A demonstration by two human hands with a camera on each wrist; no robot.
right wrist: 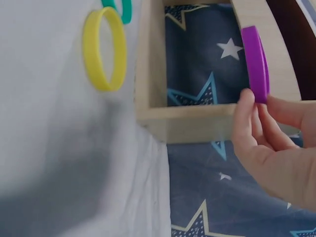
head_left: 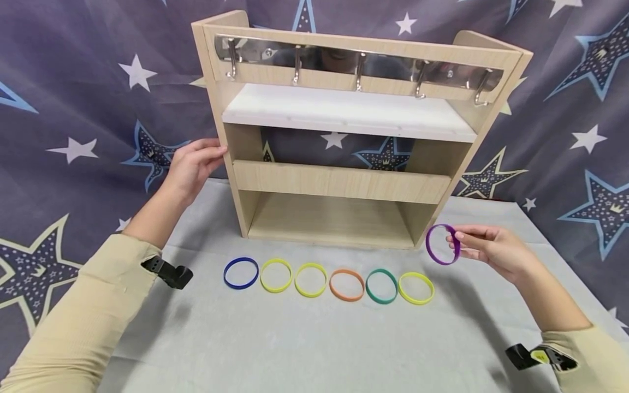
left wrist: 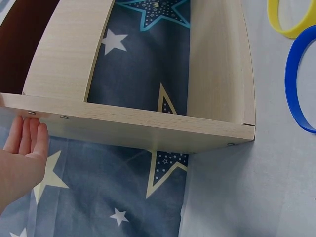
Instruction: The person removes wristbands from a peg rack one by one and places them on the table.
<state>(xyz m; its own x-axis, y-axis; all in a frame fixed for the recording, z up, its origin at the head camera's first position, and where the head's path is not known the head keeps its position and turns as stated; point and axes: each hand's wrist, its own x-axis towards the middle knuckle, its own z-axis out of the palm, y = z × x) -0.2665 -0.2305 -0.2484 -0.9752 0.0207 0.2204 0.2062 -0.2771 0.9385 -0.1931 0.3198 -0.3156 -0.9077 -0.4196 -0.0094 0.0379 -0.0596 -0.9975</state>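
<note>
A small light-wood shelf unit [head_left: 339, 183] stands on the grey cloth. My left hand [head_left: 189, 170] rests on its left side panel; in the left wrist view its straight fingers [left wrist: 27, 136] lie against the outer face. Off the unit's lower right corner, my right hand [head_left: 496, 252] pinches a purple silicone wristband [head_left: 457, 251] between thumb and fingers, held up above the cloth. From the right wrist, that purple wristband [right wrist: 255, 64] appears nearly edge-on at the fingertips.
In front of the unit lies a row of wristbands: blue [head_left: 241, 287], yellow ones [head_left: 276, 290], orange [head_left: 346, 299], green [head_left: 382, 301], and yellow [head_left: 416, 302] at right. Several metal hooks [head_left: 360, 72] line the unit's top rail, above a white shelf [head_left: 344, 112]. A star-patterned curtain [head_left: 565, 33] hangs behind.
</note>
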